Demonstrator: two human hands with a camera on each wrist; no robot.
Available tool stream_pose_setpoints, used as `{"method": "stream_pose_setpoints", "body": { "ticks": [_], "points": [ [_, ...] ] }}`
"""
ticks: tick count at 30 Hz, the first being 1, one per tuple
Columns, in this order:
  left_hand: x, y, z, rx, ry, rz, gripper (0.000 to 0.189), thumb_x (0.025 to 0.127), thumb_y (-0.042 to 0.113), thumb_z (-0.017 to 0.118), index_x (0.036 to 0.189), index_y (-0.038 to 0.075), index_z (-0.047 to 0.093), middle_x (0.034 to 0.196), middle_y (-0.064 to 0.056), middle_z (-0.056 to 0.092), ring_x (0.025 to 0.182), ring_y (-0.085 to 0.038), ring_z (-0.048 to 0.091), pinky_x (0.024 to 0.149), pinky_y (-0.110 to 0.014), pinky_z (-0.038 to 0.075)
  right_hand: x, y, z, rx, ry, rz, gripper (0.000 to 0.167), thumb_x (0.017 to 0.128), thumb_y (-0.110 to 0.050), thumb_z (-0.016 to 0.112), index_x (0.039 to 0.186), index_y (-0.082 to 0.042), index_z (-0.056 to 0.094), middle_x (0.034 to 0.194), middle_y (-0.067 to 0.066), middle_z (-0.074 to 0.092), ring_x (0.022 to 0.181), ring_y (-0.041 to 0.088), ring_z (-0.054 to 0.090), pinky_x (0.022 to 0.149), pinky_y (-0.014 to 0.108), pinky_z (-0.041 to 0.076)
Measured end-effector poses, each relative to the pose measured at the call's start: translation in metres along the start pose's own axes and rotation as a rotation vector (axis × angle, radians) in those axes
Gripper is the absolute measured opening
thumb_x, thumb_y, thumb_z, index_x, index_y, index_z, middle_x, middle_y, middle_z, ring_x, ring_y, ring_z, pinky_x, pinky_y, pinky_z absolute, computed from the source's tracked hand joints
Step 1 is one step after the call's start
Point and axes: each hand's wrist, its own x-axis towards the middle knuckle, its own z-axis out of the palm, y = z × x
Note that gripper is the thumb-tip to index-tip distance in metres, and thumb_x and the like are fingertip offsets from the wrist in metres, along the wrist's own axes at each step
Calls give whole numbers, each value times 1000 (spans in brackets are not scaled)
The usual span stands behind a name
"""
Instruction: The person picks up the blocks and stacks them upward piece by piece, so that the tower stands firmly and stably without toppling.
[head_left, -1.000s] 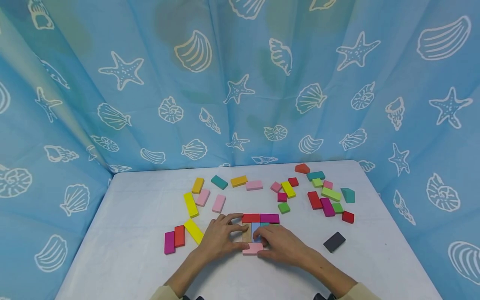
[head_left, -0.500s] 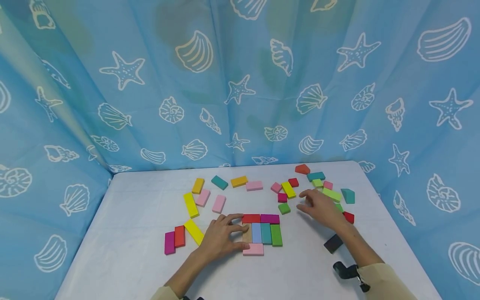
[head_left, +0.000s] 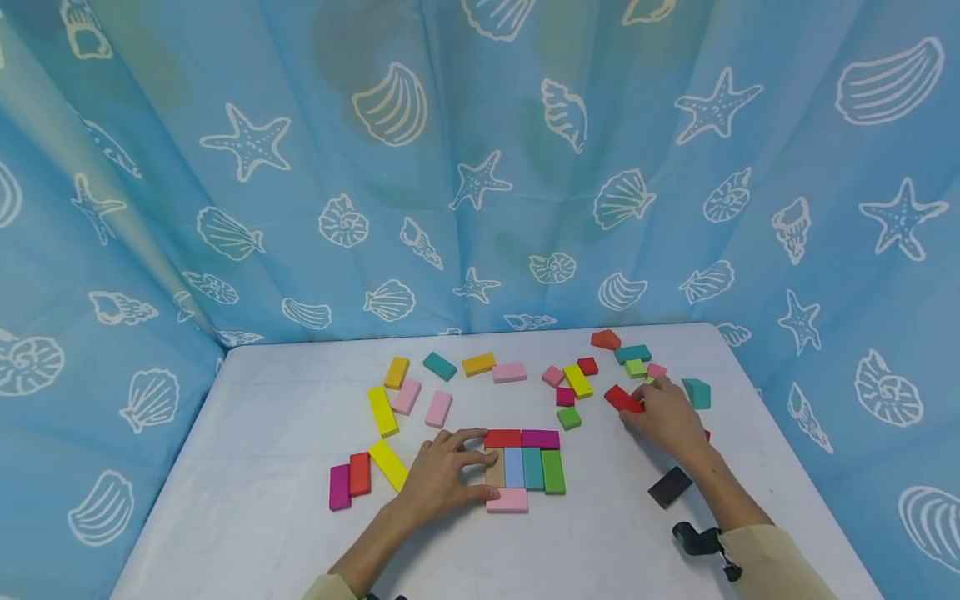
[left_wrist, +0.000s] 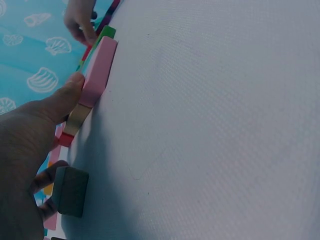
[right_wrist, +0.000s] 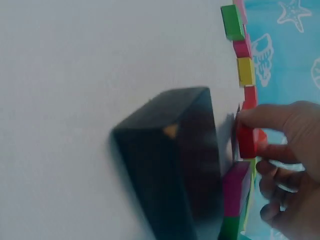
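Observation:
My right hand pinches a red block between thumb and finger, tilted, among the scattered blocks on the right. In the right wrist view, thumb and fingertip meet on that red block. My left hand rests with spread fingers at the left edge of a flat block arrangement. Its thumb touches a pink block; another finger touches a plain wooden block. Light blue, teal and green blocks stand side by side there, below red and magenta ones.
A black block lies below the right forearm. Loose yellow, pink and other coloured blocks lie left and behind. In the left wrist view a grey-green block sits by the fingers. A blue patterned curtain surrounds the white table.
My right hand left the arrangement, moved right to the scattered blocks and took up a red block, which is now turned and shifted slightly left. My left hand has stayed in place.

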Motion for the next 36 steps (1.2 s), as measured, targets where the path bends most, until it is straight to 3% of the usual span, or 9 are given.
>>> {"method": "stream_pose_setpoints", "body": {
  "ticks": [6, 9, 13, 16, 20, 24, 28, 36],
  "points": [
    [0, 0, 0, -2, 2, 1, 60, 79, 67, 73, 133, 41, 65, 150, 9, 49, 128, -20, 48, 100, -50, 47, -15, -24, -7, 123, -47, -222, 50, 79, -27, 87, 121, -11, 67, 108, 5, 62, 94, 22, 58, 71, 31, 59],
    [0, 0, 0, -9, 3, 0, 60, 79, 65, 74, 133, 40, 65, 150, 8, 50, 129, -21, 48, 100, -51, 47, -31, -43, -6, 162, -139, -357, 47, 80, -28, 86, 122, -17, 67, 107, -2, 63, 93, 18, 58, 69, 23, 54],
    [0, 0, -1, -20, 5, -5, 60, 78, 63, 76, 133, 39, 66, 150, 8, 49, 130, -20, 48, 101, -53, 47, -52, -64, -1, 182, -312, -446, 47, 79, -33, 86, 121, -23, 68, 110, -9, 62, 97, 13, 57, 73, 20, 54],
    [1, 1, -1, -19, 4, -7, 60, 78, 63, 76, 132, 38, 66, 150, 8, 49, 130, -20, 48, 101, -53, 47, -64, -74, 6, 161, -428, -453, 46, 77, -37, 87, 118, -26, 69, 108, -14, 60, 99, 10, 56, 78, 24, 56],
    [0, 2, -1, -14, -2, -9, 60, 78, 63, 76, 132, 38, 66, 150, 8, 49, 130, -21, 48, 101, -53, 46, -75, -82, 14, 94, -507, -445, 45, 74, -41, 88, 114, -30, 71, 106, -18, 60, 103, 8, 56, 85, 32, 57],
    [0, 2, -1, -7, 2, -7, 60, 78, 64, 76, 132, 39, 66, 150, 9, 49, 130, -21, 48, 101, -52, 47, -79, -84, 19, 49, -502, -445, 44, 74, -41, 88, 113, -30, 70, 105, -17, 60, 104, 8, 57, 89, 38, 57],
    [1, 1, 0, -6, 9, -6, 60, 78, 64, 76, 132, 39, 67, 150, 8, 49, 130, -21, 48, 100, -53, 47, -79, -83, 23, 19, -462, -444, 44, 74, -44, 88, 111, -30, 68, 101, -17, 59, 99, 6, 57, 88, 37, 56],
    [-1, 2, -1, -16, 0, -5, 61, 78, 64, 75, 133, 39, 65, 150, 8, 49, 130, -21, 47, 100, -54, 47, -79, -81, 30, 49, -438, -360, 54, 72, -44, 89, 109, -28, 53, 81, -11, 51, 74, 6, 51, 63, 23, 48]
  ]
}}
